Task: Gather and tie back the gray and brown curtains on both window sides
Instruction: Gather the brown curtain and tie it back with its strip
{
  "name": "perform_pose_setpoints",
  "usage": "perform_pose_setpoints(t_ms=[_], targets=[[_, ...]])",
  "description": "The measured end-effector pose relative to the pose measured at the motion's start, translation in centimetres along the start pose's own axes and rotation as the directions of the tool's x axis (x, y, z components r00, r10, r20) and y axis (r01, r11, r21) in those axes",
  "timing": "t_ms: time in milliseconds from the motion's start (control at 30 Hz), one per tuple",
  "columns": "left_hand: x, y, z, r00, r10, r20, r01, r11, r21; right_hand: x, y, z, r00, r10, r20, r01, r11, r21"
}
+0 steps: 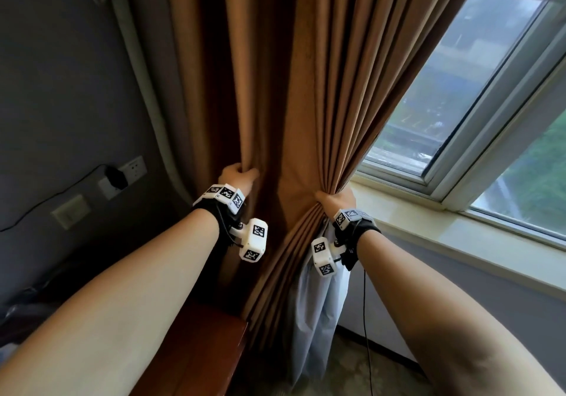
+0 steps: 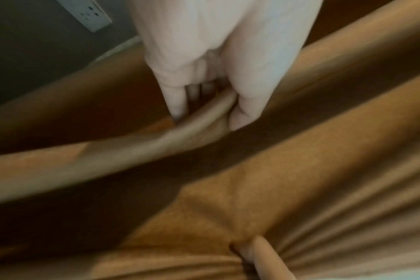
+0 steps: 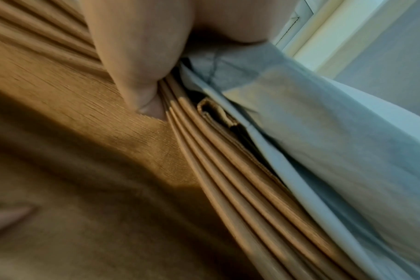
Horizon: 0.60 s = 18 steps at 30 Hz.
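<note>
Left hand [image 1: 237, 175] clamped on a fold of pleated brown fabric curtain [image 1: 275, 89]; right hand [image 1: 333, 202] gripping its gathered pleats beside pale gray sheer curtain [image 1: 318, 303]

A bedroom or hotel-type room, at its window corner

Full-length brown curtain [image 1: 306, 74] with a pale gray curtain [image 1: 315, 297] behind it hangs just left of a sliding window [image 1: 459, 95] with a stone sill [image 1: 459, 230]. Further left of the window, a gray wall [image 1: 61, 74] carries a wall socket [image 1: 134, 166] with a black plug, and dark wooden furniture [image 1: 199, 349] stands below the curtain.
</note>
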<state>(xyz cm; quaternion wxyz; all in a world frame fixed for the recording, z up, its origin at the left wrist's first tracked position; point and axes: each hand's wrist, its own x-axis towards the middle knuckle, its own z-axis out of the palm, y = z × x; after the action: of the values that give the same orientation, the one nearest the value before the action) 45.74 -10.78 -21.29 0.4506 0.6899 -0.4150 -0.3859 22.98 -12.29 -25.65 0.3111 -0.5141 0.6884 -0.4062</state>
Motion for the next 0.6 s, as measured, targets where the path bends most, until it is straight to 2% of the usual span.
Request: perform_pose_setpoints(t_ms=[67,200,367,467,533,600], targets=[[0.0,-0.3,1.3,0.992,0.058,0.115,-0.061,0.998,0.025,-0.2,-0.2,0.0,1.0,-0.007,0.016,0.007,1.0,0.003],[-1.8,1.0,3.3,0.944,0.156,0.291,-0.188,0.979,0.084,-0.6,-0.5,0.0,0.997,-0.068,0.047,0.066,0.997,0.037],[-2.9,2.1,5.8,0.889,0.166,0.426,-0.194,0.981,0.022,-1.9,-1.0,-0.4,0.975,-0.205,0.09,0.193,0.973,0.128],[-3.4,2.8,6.7,0.881,0.159,0.446,-0.218,0.972,0.084,-2.6,-1.4,-0.7,0.957,-0.28,0.08,0.264,0.95,0.166],[-3.4,2.8,6.9,0.871,0.146,0.47,-0.224,0.968,0.116,-2.7,-1.4,-0.5,0.964,-0.263,0.031,0.254,0.952,0.17],[-3.5,2.6,6.8,0.846,0.125,0.519,-0.217,0.969,0.12,-2.7,-1.6,-0.4,0.986,-0.166,0.01,0.164,0.982,0.093]])
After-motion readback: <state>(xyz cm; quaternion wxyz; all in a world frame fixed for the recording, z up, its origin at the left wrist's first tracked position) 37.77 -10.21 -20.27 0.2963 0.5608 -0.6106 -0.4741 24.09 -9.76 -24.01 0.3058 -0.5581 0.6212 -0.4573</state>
